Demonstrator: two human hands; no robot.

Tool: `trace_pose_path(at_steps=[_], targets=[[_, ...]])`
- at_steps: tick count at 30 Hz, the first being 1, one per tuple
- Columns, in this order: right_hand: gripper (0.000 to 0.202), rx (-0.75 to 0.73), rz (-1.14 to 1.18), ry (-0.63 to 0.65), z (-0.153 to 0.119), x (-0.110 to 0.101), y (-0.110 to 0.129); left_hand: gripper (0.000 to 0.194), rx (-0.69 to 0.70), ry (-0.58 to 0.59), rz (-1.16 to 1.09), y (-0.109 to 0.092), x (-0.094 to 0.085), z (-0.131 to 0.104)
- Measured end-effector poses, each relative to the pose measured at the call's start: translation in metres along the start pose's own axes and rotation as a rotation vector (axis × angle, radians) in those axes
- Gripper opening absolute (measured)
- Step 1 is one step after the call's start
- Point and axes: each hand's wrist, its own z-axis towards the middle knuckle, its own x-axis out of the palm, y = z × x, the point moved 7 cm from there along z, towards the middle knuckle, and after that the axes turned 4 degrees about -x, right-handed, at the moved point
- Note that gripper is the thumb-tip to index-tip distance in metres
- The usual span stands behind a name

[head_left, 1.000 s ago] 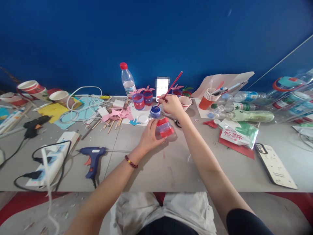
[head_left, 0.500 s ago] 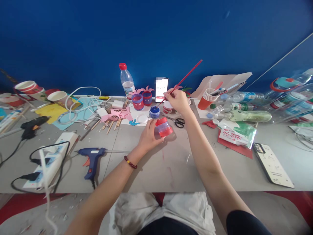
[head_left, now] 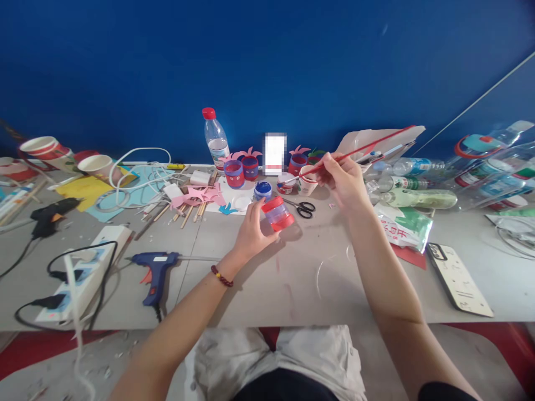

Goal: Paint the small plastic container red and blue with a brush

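Note:
My left hand (head_left: 252, 234) is wrapped round a small cup (head_left: 277, 214) with red and purple bands, tilted above the table. In my right hand (head_left: 343, 181) is a red-handled paintbrush (head_left: 376, 146), its tip pointing left near the red paint jar (head_left: 286, 182). The open blue paint jar (head_left: 263, 190) stands just beyond the cup. A white paper cup (head_left: 308, 181) sits close to the brush. Black-handled scissors (head_left: 304, 209) lie between my hands. Painted cups with eyes (head_left: 234, 174) and paper leaves stand at the back.
A blue glue gun (head_left: 155, 273) and a power strip (head_left: 86, 273) lie on the left. Pink paper cutouts (head_left: 200, 196) and sticks lie behind them. A red-capped bottle (head_left: 216, 139) stands by the wall. Plastic bottles (head_left: 422, 197) and a phone (head_left: 460, 280) occupy the right.
My right hand has moved right and toward me, taking the brush from the blue paint jar to near the red one. My left hand still holds the banded cup.

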Motion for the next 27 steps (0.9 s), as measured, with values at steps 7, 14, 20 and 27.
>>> trace_pose_path(at_steps=[7,14,20,27], targets=[[0.040,0.125,0.184,-0.033,-0.048,-0.018,-0.018,0.086,0.028,-0.045,0.000,-0.004,-0.004,0.001],[0.038,0.161,0.376,-0.139,-0.082,-0.028,-0.049,0.081,0.019,-0.033,0.000,-0.002,-0.003,0.000],[0.043,0.183,0.497,-0.275,-0.091,-0.029,-0.071,0.083,0.023,-0.028,-0.050,0.002,-0.003,0.000],[0.042,0.336,0.580,-0.311,-0.099,-0.030,-0.090,0.084,0.131,-0.059,0.077,-0.002,-0.003,0.000]])
